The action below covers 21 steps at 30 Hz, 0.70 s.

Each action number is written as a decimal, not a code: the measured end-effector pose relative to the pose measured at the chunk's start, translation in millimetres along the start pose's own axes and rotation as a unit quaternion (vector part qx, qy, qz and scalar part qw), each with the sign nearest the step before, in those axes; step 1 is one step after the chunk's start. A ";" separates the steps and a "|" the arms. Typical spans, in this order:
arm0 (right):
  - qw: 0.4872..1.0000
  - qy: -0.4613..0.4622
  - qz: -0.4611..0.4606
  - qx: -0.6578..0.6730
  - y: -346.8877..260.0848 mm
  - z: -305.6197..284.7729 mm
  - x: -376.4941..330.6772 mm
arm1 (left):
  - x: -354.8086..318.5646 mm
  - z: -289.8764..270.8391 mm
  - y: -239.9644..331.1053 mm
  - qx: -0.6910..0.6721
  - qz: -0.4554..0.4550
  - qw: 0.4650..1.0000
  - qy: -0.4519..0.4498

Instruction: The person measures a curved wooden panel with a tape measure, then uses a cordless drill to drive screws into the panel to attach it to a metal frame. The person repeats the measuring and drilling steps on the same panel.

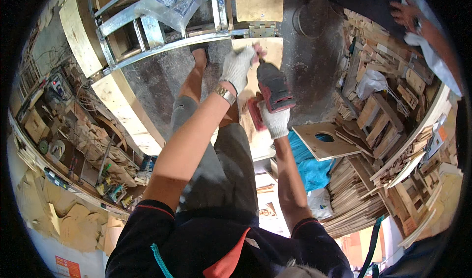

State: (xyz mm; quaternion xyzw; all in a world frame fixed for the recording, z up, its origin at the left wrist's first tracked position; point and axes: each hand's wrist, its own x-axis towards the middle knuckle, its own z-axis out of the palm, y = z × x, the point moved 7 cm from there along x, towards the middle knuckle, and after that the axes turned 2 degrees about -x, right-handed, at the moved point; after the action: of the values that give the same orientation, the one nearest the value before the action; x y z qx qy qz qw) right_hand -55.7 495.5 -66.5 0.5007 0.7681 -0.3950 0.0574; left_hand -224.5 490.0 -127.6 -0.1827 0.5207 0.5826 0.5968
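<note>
Head view: right hand grips drill; left hand at its tip, hold unclear; beyond, hinge between boards, fastening unclear.

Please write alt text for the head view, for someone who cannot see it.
A gloved right hand grips a red and black power tool over a wooden board, the gloved left hand near the tool's tip. A metal frame with a plastic bag is at upper left; wood scraps lie at right.
</note>
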 end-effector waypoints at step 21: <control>0.982 -0.145 0.096 -0.078 30.4 42.3 -43.8 | -8.0 -67.5 -139.5 -0.087 -0.018 0.996 0.007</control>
State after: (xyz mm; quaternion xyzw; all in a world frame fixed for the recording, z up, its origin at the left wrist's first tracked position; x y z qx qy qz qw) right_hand -22.3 441.4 -90.8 0.5033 0.7284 -0.3952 0.2449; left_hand -126.8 394.8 -201.5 -0.2470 0.4688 0.6132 0.5859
